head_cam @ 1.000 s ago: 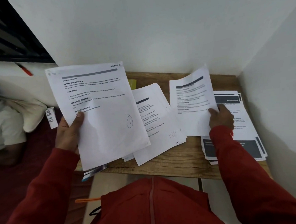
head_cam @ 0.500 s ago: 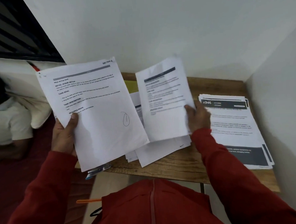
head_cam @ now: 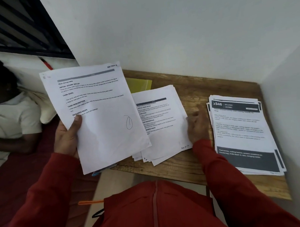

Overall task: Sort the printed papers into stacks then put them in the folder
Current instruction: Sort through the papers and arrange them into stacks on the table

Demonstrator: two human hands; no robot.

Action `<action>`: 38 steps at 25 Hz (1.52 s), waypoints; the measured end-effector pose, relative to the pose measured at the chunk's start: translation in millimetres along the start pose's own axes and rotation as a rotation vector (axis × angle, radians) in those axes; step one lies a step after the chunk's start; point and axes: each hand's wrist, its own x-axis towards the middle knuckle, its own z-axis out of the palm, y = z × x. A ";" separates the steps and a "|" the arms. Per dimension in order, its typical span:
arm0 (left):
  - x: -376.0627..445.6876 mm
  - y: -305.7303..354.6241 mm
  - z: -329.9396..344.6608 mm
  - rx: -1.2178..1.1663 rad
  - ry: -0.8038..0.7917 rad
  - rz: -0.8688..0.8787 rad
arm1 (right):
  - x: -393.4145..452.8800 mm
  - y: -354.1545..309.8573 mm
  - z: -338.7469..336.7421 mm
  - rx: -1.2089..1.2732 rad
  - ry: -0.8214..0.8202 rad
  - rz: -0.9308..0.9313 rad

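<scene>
The left hand grips a bundle of printed sheets by its lower left edge, thumb curled over the front and fingers behind, holding it raised and tilted above the near left corner of the table. The top sheet shows headings and a pen-drawn loop near its lower right. The right hand lies with fingers relaxed at the right edge of the middle stack, touching its top sheet; the hand is blurred, so how firmly it presses cannot be told. That stack is loosely fanned on the table, its left part hidden behind the raised bundle. Just right of the right hand, apart from it, a second stack with dark header and footer bands lies flat near the wall. Beyond the left hand's bundle, a yellow folder peeks out, partly under the middle stack. Both sleeves are red. Further left of the left hand, another person in a white shirt lies on a dark red surface.
</scene>
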 end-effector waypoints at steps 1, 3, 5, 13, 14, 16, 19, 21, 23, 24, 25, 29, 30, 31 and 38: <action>0.7 -0.8 1.7 0.002 -0.010 -0.004 | 7.0 0.3 -10.0 0.064 0.110 0.040; 2.9 -3.5 6.1 0.012 -0.025 -0.017 | 19.5 1.5 -30.6 0.181 0.278 0.164; 5.9 -7.9 12.5 0.023 -0.038 -0.032 | 24.0 3.0 -47.3 0.235 0.362 0.246; 3.4 -16.4 51.2 0.039 -0.135 -0.092 | 6.7 -46.6 -41.2 0.747 -0.286 0.505; 2.3 -16.8 57.3 0.025 -0.157 -0.120 | 6.0 -63.4 -38.7 0.805 -0.447 0.504; 1.7 -19.7 66.9 0.009 -0.198 -0.172 | 4.4 -87.4 -29.5 0.813 -0.659 0.482; 3.7 -31.1 67.4 0.086 -0.233 -0.272 | -1.9 -102.3 -7.6 0.718 -0.676 0.344; 10.2 -44.9 56.6 0.178 -0.233 -0.325 | -4.1 -103.0 3.6 0.652 -0.699 0.307; 20.2 -58.9 44.6 0.236 -0.188 -0.372 | -0.5 -99.5 5.3 0.618 -0.673 0.346; 25.0 -66.4 37.7 0.245 -0.150 -0.397 | 3.9 -92.3 5.2 0.497 -0.577 0.319; 29.9 -74.9 31.0 0.257 -0.113 -0.422 | 11.0 -79.2 5.6 0.259 -0.457 0.261; 32.9 -94.7 31.1 0.275 -0.170 -0.556 | 28.6 -36.2 0.2 -0.445 -0.442 0.332; 32.5 -95.3 36.4 0.261 -0.194 -0.585 | 28.4 -32.2 -1.4 -0.467 -0.484 0.373; 34.3 -95.5 42.4 0.255 -0.223 -0.605 | 27.6 -30.3 -2.2 -0.487 -0.503 0.389; 46.2 -96.3 80.9 0.315 -0.336 -0.599 | 24.3 -34.0 9.1 -0.373 -0.567 0.507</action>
